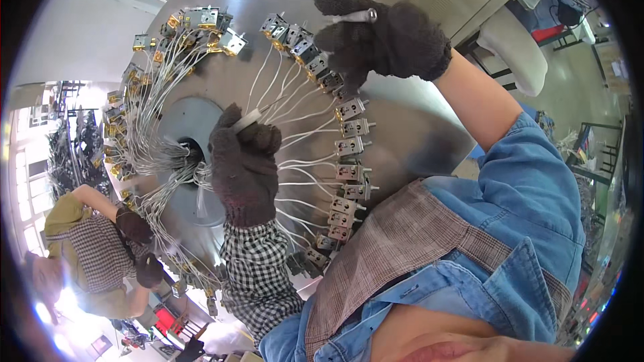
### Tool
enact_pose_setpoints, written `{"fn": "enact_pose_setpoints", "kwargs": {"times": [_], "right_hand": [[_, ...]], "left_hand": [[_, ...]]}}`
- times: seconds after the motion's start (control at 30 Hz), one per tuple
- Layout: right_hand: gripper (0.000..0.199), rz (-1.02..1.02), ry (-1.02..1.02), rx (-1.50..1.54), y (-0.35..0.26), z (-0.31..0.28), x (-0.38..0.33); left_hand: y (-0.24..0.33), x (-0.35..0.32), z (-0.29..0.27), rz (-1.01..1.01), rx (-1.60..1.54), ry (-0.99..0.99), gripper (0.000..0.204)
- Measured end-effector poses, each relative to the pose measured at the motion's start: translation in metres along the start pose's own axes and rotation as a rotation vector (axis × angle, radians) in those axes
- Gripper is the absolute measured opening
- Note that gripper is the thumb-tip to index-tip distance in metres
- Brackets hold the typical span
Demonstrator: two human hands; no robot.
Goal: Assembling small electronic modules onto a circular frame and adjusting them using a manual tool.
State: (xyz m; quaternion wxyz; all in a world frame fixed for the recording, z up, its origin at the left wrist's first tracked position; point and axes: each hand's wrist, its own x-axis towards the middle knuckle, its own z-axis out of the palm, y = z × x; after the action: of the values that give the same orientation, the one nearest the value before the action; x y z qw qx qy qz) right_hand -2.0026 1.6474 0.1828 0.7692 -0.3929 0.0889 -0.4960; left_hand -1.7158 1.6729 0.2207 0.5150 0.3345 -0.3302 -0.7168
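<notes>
The left hand (245, 161) grips a pale strip near the disc's (416, 127) centre; the right hand (382, 37) pinches a small metal pin at 1 o'clock, above the switch row (349, 161). Keeping the wires (295, 117) untangled seems wise.

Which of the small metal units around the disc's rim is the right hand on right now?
The right hand is on the grey units at the upper right rim, just below its fingers. The brass-tipped ones along the top left lie apart from both hands.
</notes>
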Motion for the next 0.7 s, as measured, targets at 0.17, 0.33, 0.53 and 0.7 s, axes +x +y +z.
{"fn": "enact_pose_setpoints", "kwargs": {"times": [0.17, 0.33, 0.53, 0.7], "right_hand": [[0.074, -0.067, -0.203, 0.193, -0.001, -0.006, 0.015], [0.095, 0.069, -0.026, -0.17, -0.005, 0.011, 0.007], [0.059, 0.052, -0.289, -0.564, 0.003, 0.072, 0.006], [0.057, 0.133, -0.071, -0.81, 0.018, 0.093, -0.003]], "left_hand": [[0.002, 0.006, 0.012, 0.07, 0.07, -0.036, 0.043], [-0.002, 0.008, 0.059, 0.217, 0.664, -0.206, 0.036], [0.001, 0.014, 0.064, 0.796, 1.396, -0.586, 0.023], [-0.018, 0.0, 0.043, 0.42, 1.015, -0.441, 0.025]]}}
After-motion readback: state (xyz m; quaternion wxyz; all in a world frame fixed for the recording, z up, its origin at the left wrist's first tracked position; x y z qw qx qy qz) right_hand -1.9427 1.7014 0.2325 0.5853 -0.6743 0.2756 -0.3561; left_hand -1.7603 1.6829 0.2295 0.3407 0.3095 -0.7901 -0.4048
